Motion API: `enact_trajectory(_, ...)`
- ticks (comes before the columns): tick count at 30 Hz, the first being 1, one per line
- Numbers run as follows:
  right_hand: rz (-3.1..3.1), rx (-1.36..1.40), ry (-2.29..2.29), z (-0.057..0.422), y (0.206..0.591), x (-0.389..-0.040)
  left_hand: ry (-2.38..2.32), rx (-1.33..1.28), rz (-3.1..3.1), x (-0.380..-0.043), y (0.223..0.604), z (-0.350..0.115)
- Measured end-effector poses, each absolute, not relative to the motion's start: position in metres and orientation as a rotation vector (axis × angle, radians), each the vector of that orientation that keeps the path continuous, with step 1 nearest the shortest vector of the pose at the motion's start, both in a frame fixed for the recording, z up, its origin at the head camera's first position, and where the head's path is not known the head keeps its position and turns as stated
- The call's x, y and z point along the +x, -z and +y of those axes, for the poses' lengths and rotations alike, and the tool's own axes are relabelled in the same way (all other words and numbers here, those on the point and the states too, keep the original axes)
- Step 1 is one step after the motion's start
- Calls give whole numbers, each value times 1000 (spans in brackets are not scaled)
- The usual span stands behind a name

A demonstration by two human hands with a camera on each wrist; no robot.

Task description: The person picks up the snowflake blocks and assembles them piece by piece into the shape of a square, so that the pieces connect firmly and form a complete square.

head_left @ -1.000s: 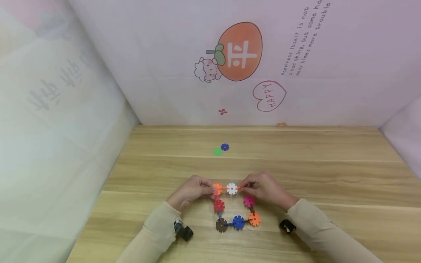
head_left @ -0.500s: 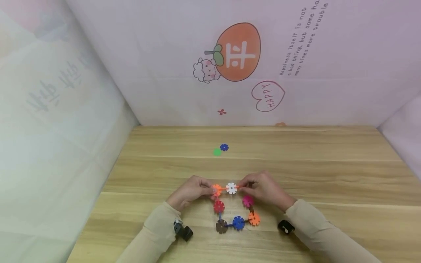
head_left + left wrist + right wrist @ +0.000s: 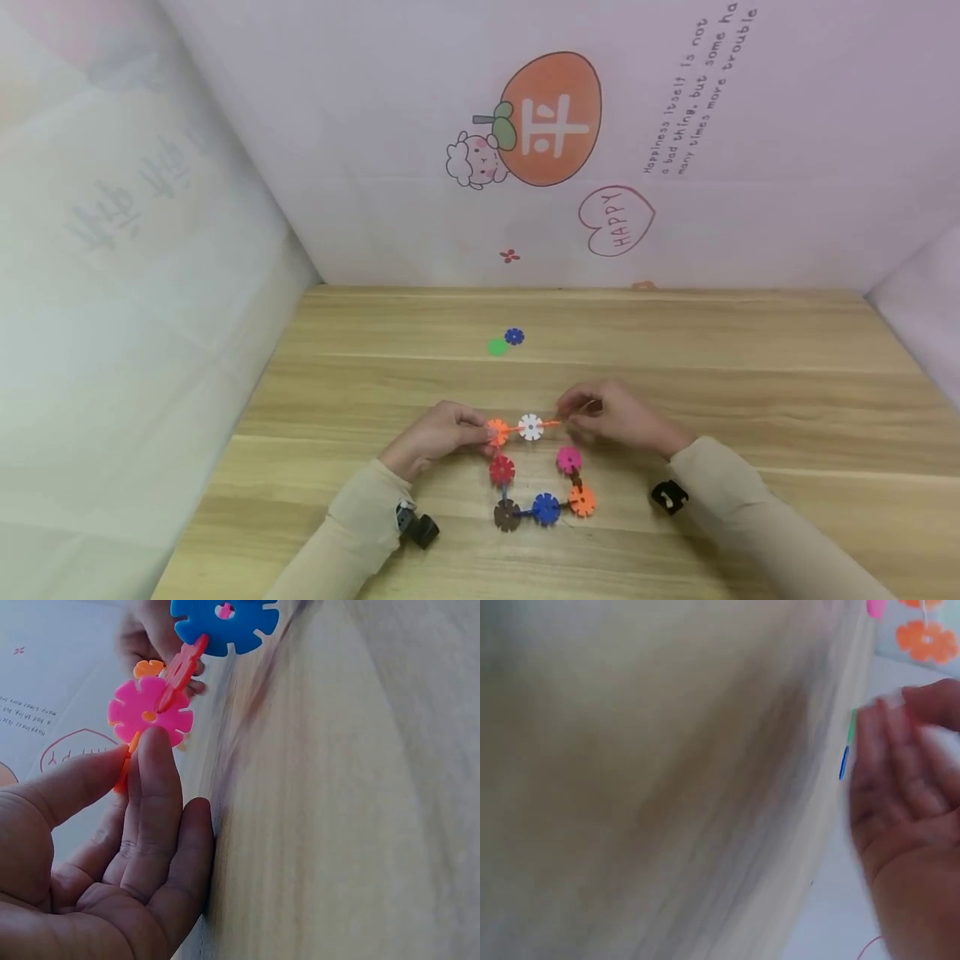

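Note:
A chain of slotted plastic snowflake discs bends into a nearly square ring above the wooden table. My left hand (image 3: 450, 433) pinches an orange disc (image 3: 126, 769) at its far left corner, between thumb and fingertips. A pink disc (image 3: 154, 712), a red disc (image 3: 182, 671) and a blue disc (image 3: 225, 626) follow it. Along the far side runs a white disc (image 3: 531, 427), ending in an edge-on orange disc (image 3: 551, 423). A magenta disc (image 3: 569, 460) forms the other end, with a gap between them. My right hand (image 3: 615, 417), loosely bent and holding nothing, hovers just right of that gap.
Farther back on the table (image 3: 712, 333) lie a loose green disc (image 3: 497, 347) and a loose blue disc (image 3: 514, 337), side by side. Printed white cloth (image 3: 390, 167) hangs behind the table and at both sides.
My right hand has let go of the orange disc at the chain's end and moved to the right. The left hand keeps its pinch in the same spot.

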State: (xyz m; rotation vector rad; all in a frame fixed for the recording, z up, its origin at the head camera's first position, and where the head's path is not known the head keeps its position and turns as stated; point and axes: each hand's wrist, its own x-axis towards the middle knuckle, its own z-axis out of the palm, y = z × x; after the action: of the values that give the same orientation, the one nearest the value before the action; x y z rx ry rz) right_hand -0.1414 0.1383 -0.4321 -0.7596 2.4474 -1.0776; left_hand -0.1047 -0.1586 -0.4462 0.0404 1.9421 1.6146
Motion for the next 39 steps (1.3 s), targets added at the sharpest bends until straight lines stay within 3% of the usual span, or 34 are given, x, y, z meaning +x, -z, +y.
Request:
enact_trajectory(12,2568,-533,1019,115,431,-185,-1639,6,1925,-106,449,-160)
enact_trajectory(39,2654,-473,871,57,429,-248,-1660,-29,1894,-107,444,-155)
